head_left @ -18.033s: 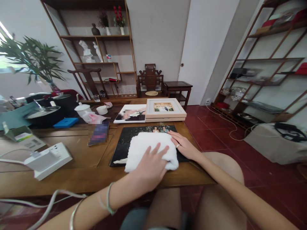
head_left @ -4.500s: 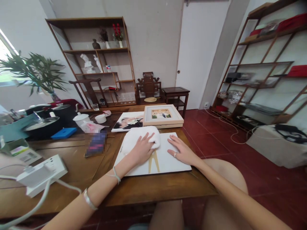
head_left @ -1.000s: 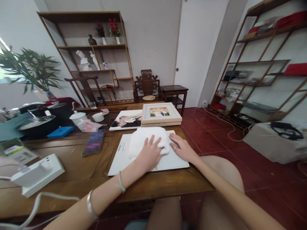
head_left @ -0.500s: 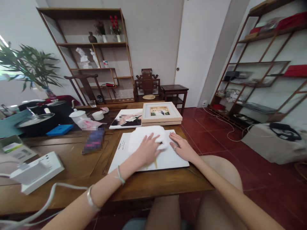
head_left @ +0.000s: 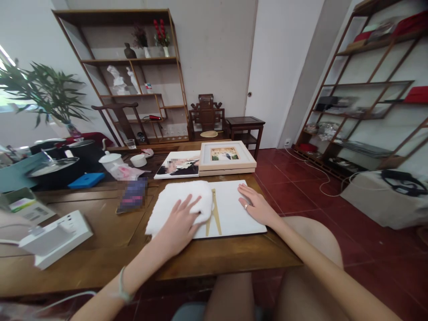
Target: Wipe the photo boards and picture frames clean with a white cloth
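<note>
My left hand [head_left: 182, 220] presses down on a bunched white cloth [head_left: 167, 200], its fingers bent over the fluffy fabric and dragging it. Beneath the cloth lies a flat white panel [head_left: 232, 207] with a dark lower edge, and the cloth covers its left part. Two gold strips [head_left: 216, 218] spread in a narrow V on the panel, just right of the cloth. Resting on the panel's right side is my right hand [head_left: 256, 205], fingers stretched out and holding nothing.
Behind the panel are a light wooden picture frame [head_left: 249, 156] and a photo print [head_left: 179, 165]. A white power strip [head_left: 63, 240], blue box [head_left: 86, 179], pixelated packet [head_left: 133, 196], white bowl [head_left: 138, 160] and black pot [head_left: 55, 171] stand left on the wooden table [head_left: 110, 232].
My left hand has slid the cloth leftward across the panel, uncovering the gold strips. The right hand stays on the panel's right side.
</note>
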Demonstrator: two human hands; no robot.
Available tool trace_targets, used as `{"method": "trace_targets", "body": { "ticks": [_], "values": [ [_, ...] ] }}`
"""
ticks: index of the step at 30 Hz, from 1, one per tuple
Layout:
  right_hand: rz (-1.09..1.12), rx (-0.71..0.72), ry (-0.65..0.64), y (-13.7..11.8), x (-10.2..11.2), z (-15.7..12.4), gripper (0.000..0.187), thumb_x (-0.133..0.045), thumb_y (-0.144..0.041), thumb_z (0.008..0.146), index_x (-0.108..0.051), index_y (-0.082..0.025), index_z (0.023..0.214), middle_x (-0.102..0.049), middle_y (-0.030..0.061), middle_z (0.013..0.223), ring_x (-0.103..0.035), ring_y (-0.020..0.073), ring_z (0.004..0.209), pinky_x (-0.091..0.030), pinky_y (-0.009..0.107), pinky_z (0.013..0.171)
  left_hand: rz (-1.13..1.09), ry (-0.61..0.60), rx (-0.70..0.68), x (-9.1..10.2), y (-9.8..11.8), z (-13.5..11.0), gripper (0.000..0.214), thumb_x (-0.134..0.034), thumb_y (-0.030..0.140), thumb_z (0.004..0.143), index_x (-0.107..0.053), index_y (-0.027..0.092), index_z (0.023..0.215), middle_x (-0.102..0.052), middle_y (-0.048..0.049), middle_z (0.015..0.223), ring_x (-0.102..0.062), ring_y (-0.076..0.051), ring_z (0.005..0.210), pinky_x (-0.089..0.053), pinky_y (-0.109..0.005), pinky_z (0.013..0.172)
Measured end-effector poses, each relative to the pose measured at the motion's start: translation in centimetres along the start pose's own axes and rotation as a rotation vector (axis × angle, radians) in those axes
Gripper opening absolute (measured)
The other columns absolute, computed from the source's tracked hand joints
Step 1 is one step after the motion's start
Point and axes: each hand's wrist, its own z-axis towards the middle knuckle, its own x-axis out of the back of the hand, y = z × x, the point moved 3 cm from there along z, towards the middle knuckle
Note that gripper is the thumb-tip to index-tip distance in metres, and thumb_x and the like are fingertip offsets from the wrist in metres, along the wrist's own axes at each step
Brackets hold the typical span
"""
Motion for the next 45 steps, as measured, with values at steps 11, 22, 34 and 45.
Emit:
{"method": "trace_targets", "body": {
  "ticks": [11,22,34,45],
  "values": [
    [-0.095,-0.075,-0.211,-0.7,-0.7,0.1,0.071,-0.047,-0.058,0.083,-0.039,-0.014,0.139,-0.02,0.0127,0.152,-0.011,0.0265,0.141,-0.015,0.045,0.114,-0.036,-0.067,-0.008,0.7,0.6,-1.3,0.034,-0.035,0.025,0.094,-0.063,0.018,0.111,-0.031,-0.0069,0.148,-0.019,-0.03,0.138,-0.026,-0.052,0.109],
    [-0.082,-0.075,-0.211,-0.3,-0.6,0.2,0.062,-0.046,-0.05,0.086,-0.042,-0.015,0.137,-0.025,0.0111,0.151,-0.017,0.0246,0.14,-0.016,0.044,0.114,-0.006,-0.087,0.014,0.2,-5.4,3.5,0.04,-0.031,0.038,0.095,-0.06,0.02,0.115,-0.029,-0.008,0.149,-0.018,-0.033,0.138,-0.024,-0.054,0.107],
    [-0.07,0.013,-0.173,-0.4,-0.8,0.3,0.055,-0.048,-0.039,0.087,-0.044,-0.014,0.136,-0.035,0.0113,0.146,-0.025,0.0232,0.138,-0.02,0.045,0.114,-0.056,-0.229,-0.078,3.3,1.9,-4.5,0.029,-0.039,0.025,0.093,-0.063,0.024,0.107,-0.04,-0.0062,0.143,-0.034,-0.032,0.132,-0.042,-0.05,0.099],
    [-0.014,0.017,-0.163,-0.1,-0.6,0.2,0.055,-0.049,-0.043,0.087,-0.044,-0.02,0.136,-0.035,0.008,0.146,-0.026,0.0239,0.137,-0.021,0.045,0.114,0.022,-0.018,0.078,-0.5,-7.0,4.8,0.046,-0.033,0.048,0.093,-0.063,0.016,0.109,-0.022,-0.0099,0.151,-0.017,-0.033,0.138,-0.021,-0.053,0.108]
  ]
}}
